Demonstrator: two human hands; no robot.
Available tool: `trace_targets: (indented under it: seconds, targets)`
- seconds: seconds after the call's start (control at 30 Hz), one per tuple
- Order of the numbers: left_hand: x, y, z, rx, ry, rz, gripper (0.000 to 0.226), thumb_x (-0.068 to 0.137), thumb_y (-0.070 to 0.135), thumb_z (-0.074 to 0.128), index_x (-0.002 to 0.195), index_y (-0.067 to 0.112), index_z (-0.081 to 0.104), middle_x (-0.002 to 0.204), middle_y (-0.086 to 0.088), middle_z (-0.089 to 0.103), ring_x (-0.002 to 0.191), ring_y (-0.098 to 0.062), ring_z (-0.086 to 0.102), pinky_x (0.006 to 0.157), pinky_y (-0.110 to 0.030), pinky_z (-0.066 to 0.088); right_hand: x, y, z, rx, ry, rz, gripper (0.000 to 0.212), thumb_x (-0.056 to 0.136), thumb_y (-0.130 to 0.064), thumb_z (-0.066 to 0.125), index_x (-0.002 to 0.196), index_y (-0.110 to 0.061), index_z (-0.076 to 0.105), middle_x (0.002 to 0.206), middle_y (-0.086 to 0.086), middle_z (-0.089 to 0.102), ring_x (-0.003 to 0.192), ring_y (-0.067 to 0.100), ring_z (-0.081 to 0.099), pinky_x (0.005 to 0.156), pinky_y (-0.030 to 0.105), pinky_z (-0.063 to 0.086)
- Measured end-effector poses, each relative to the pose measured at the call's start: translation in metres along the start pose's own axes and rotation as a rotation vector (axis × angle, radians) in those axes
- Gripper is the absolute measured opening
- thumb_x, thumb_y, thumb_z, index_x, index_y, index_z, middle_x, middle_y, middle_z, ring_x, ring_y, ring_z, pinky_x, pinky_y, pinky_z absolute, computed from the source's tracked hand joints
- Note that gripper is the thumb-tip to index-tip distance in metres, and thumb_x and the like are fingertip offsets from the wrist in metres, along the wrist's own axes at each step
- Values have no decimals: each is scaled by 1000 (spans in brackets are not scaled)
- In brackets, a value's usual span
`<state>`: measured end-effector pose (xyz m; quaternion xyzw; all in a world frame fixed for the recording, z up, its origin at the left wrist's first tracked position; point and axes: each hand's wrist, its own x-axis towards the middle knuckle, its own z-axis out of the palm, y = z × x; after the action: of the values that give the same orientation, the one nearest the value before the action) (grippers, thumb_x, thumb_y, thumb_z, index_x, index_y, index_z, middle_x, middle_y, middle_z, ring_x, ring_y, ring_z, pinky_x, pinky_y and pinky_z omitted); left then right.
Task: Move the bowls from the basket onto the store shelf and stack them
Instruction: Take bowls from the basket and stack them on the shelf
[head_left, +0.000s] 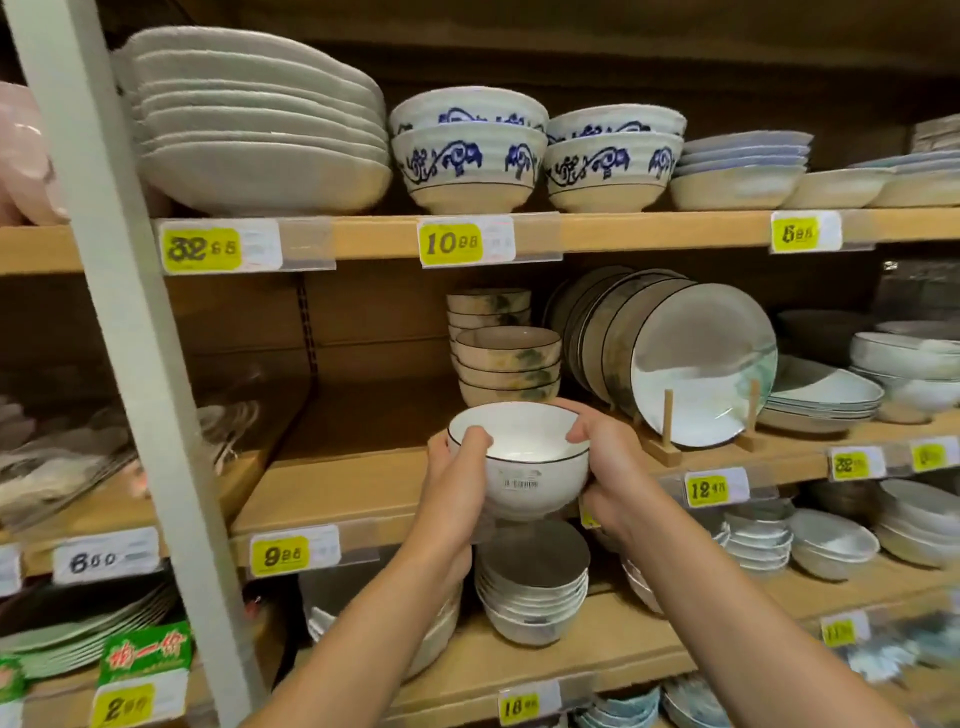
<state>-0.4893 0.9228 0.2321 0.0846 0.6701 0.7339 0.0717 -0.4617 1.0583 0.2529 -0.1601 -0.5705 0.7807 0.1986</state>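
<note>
While fingers (584, 434) of L hand (457, 486), R hand (615, 470) clasp it (rim-high), bowl (530, 470) sits between.

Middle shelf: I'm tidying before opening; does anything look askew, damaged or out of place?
Nothing stands out. The speckled bowls sit nested, the plates lean in their wooden rack as displayed, and the white bowl is simply held by the left hand and right hand.

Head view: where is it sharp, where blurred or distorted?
Head view: the white bowl in the left hand and right hand is fairly sharp; goods at the left edge are smeared; the white post leans from lens distortion; the standing plate shows soft glare.
</note>
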Motion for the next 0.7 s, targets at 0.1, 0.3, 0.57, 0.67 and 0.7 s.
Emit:
trace_targets:
  seconds: [0.1, 0.3, 0.57, 0.67, 0.7]
  targets:
    - [25, -2, 10, 3, -58, -11, 46, 89, 40, 47, 133, 28, 38, 113, -1, 60, 104, -18, 60, 70, -33, 56, 23, -4, -5, -19, 43, -5, 54, 73, -1, 37, 115, -18, 67, 115, 13, 64, 101, 37, 60, 73, 40, 56]
    - [53, -8, 25, -24, -83, -53, 48, 86, 36, 52, 131, 27, 38, 115, -2, 60, 105, -23, 61, 87, -46, 57, 54, -2, -17, -9, 56, 9, 49, 72, 2, 36, 102, -18, 70, 112, 15, 66, 99, 38, 60, 75, 40, 55]
    - [63, -11, 32, -20, -51, -32, 43, 92, 38, 48, 132, 27, 43, 115, 1, 63, 107, -18, 61, 87, -37, 54, 87, 0, -27, 9, -41, 27, 43, 74, 2, 36, 96, -18, 68, 103, 13, 69, 96, 34, 62, 77, 38, 55]
    - [59, -10, 30, -87, -37, -47, 42, 95, 37, 45, 135, 24, 44, 122, 0, 62, 111, -15, 60, 84, -30, 51, 95, 1, -29, 3, -86, 32, 40, 80, -1, 38, 104, -13, 67, 105, 14, 69, 100, 34, 62, 83, 41, 53]
    - [57, -11, 30, -105, -17, -34, 48, 95, 36, 46, 141, 23, 39, 130, 1, 58, 115, -13, 56, 87, -28, 48, 96, 2, -29, 0, -106, 36, 40, 81, -2, 38, 109, -10, 66, 108, 15, 69, 103, 34, 62, 88, 43, 51]
